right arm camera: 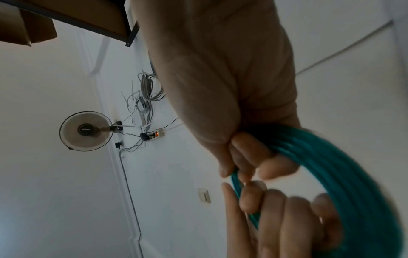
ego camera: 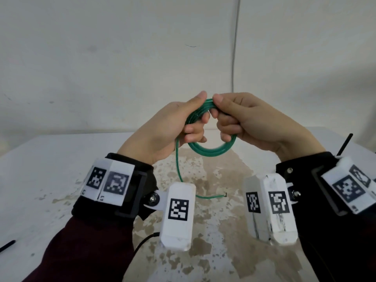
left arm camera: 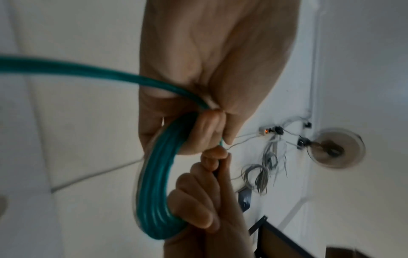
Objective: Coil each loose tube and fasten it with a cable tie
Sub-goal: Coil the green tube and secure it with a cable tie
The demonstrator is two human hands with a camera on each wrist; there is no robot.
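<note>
Starting at our left, the left hand [ego camera: 173,127] has its fingers curled through the coil of thin green plastic tube [ego camera: 211,150] and its thumb laid over the top of the bundled turns, so this grip is closed firmly on the tube. From under that hand a single loose strand drops away, runs down towards us and ends in a free tail [ego camera: 211,196] lying on the stained white worktop [ego camera: 50,159], roughly midway between our two wrists.

Moving right, the coil hangs as an upright ring between the hands, held clear above the worktop. The right hand [ego camera: 250,123] meets the left at the top of the ring, thumb tip beside thumb tip, its fingers also wrapped round the turns.

We judge the winding nearly finished. The remaining slack leaves the ring on the left hand's side and lies below and nearer to us, so the next loop must be drawn upward from there.
</note>
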